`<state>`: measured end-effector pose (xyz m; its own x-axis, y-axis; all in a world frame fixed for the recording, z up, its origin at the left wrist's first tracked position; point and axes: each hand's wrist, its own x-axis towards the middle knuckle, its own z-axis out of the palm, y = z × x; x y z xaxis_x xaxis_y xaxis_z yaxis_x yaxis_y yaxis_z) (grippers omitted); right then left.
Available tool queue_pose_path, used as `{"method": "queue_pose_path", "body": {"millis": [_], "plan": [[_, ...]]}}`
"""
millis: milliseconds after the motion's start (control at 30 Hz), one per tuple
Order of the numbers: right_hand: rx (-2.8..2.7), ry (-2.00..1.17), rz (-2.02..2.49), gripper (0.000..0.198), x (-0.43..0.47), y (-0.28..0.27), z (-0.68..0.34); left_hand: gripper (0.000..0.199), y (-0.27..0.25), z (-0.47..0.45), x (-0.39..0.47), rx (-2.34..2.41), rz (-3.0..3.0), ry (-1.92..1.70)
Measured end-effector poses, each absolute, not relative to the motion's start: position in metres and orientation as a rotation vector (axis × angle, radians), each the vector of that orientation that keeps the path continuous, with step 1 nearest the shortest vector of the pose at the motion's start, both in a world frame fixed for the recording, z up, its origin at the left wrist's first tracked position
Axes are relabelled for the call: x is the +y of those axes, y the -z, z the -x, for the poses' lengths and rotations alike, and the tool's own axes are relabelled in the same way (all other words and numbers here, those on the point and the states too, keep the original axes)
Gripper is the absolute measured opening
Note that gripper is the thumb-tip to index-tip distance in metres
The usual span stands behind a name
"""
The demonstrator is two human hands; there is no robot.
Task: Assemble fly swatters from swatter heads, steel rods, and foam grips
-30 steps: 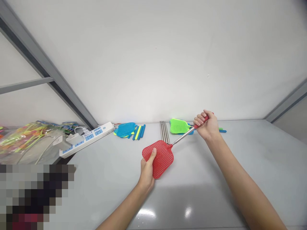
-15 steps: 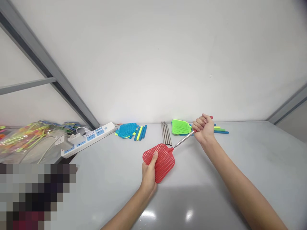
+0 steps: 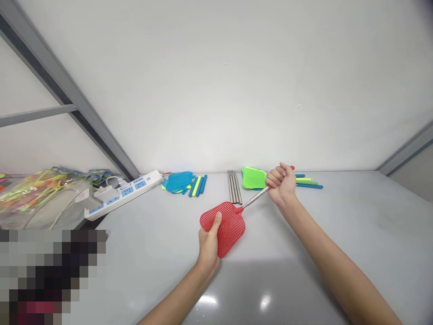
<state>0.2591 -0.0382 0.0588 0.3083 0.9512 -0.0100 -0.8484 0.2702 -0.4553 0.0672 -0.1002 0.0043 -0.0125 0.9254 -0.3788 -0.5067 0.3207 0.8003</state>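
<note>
One red fly swatter (image 3: 232, 225) is held in front of the four metal tubes (image 3: 234, 187). The left hand (image 3: 209, 243) pinches its mesh head (image 3: 232, 232); the right hand (image 3: 281, 183) clenches its handle (image 3: 292, 167), probably to steady both ends. Left of the tubes lie four loose grips (image 3: 196, 186), seemingly sorted; right of them, stacked swatters (image 3: 253, 178), count unclear.

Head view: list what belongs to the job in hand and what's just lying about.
In the job, judging by similar parts: red swatter, metal rods, blue mesh head, blue and yellow tubes, green swatter.
Apparently just lying about: white power strip, clear plastic bag.
</note>
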Motion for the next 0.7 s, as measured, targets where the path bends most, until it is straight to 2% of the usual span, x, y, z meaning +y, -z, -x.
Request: {"method": "queue_pose_path", "body": {"millis": [700], "plan": [[-0.246,-1.287,0.391,0.037,-0.0368,-0.0481,-0.2525,0.035,-0.0012,-0.0648,-0.0994,1.028,-0.459,-1.201]]}}
